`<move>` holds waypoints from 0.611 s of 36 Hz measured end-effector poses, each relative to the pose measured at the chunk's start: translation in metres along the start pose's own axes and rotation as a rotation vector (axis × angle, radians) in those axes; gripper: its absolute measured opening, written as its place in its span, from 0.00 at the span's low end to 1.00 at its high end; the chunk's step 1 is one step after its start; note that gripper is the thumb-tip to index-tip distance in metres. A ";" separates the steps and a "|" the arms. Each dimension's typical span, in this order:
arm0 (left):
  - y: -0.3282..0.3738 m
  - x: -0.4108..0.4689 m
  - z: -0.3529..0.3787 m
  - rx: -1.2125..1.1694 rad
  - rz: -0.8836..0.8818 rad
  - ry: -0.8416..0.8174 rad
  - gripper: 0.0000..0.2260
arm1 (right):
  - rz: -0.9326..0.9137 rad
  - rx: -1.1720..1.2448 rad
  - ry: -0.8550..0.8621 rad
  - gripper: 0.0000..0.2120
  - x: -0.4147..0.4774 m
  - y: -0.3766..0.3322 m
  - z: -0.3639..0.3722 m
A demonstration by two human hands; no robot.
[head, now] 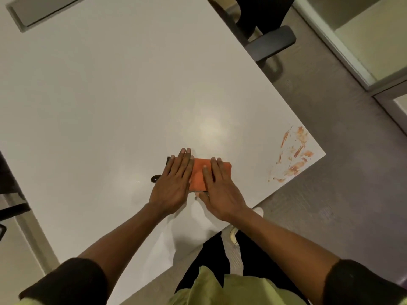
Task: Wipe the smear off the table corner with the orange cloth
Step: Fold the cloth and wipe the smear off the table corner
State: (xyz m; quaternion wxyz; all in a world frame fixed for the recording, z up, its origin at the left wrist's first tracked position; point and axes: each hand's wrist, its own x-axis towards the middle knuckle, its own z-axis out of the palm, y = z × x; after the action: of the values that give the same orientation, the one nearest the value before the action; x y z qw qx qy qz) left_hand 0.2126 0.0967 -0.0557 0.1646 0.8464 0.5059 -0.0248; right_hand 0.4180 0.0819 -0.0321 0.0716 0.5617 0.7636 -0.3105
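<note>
A folded orange cloth [199, 174] lies flat on the white table [110, 102], near its front edge. My left hand [172, 183] rests palm down on the cloth's left side, fingers straight and together. My right hand [220, 190] presses flat on its right side. A dark object [155, 178] peeks out from under my left hand; what it is I cannot tell. An orange-red smear [294, 154] streaks the table's right corner, well to the right of both hands.
A dark office chair [267, 40] stands at the table's far right edge. A grey recessed panel [41, 11] sits in the tabletop at the far left. Grey carpet [352, 194] lies beyond the corner, and my legs stand at the front edge.
</note>
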 end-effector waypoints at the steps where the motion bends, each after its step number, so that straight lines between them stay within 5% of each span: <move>1: 0.005 0.001 0.002 -0.017 0.023 -0.002 0.31 | 0.022 -0.047 0.053 0.40 -0.009 0.000 0.000; 7: 0.042 0.026 0.005 -0.091 0.230 -0.124 0.30 | 0.123 -0.353 0.265 0.33 -0.064 0.019 0.019; 16: 0.083 0.095 -0.005 -0.233 0.415 -0.246 0.37 | 0.318 -0.215 0.312 0.39 -0.102 0.055 0.008; 22: 0.057 0.103 -0.002 -0.497 0.165 0.043 0.31 | -0.074 -0.092 0.393 0.41 -0.075 0.079 0.017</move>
State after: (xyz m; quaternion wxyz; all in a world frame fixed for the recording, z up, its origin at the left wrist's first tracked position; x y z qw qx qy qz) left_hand 0.3119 0.1597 -0.0612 0.3581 0.8188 0.4290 0.1315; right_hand 0.5125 0.0254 -0.0423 -0.0646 0.5793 0.7962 -0.1622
